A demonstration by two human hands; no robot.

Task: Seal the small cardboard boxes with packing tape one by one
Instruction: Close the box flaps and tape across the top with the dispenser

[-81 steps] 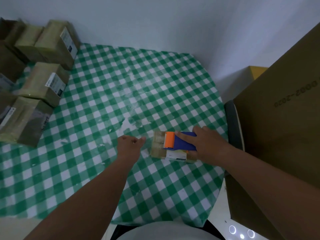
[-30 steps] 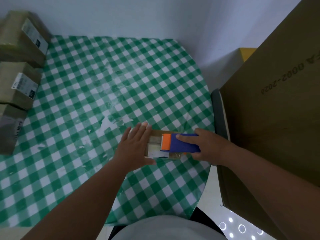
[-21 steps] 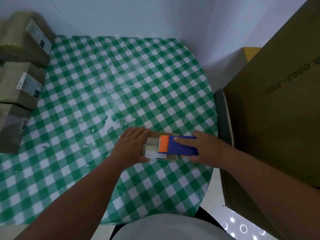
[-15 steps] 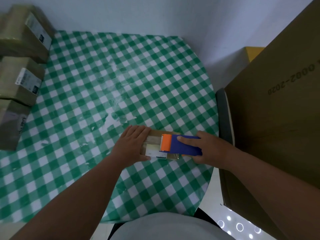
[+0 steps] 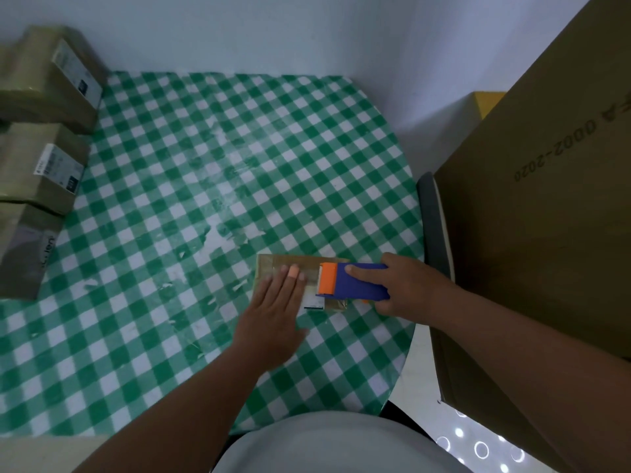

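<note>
Brightness: dim, with a cool bluish cast.
Glare: a pale sheen lies on the middle of the bench (image 5: pixel 218 199) cloth.
Shadows: soft and faint, without hard edges.
Distortion: wide-angle bending curves the wall and large carton (image 5: pixel 546 199) at the edges.
Sharpness: slightly soft overall; label print stays unreadable.
</note>
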